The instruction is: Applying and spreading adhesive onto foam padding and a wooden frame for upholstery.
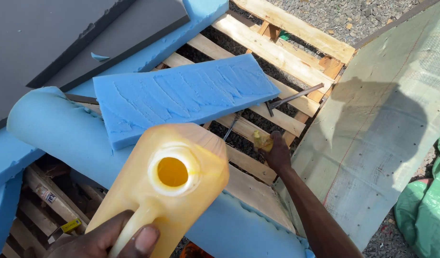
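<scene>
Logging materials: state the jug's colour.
Translucent yellow-amber jug, held by the left hand; head view.

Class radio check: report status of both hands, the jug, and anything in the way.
Left hand grips open yellow jug by handle. Right hand holds small yellow piece. Blue foam slab ahead on pallet.

Tight at Centre, Open at Right

Blocked lower centre by yellow jug point(162, 186). Crowded upper left with blue foam slab point(181, 95) over wooden pallet point(277, 52). Metal rod point(296, 97) across slats, centre right. Open room over flat grey-green board point(382, 134), right of frame.
</scene>
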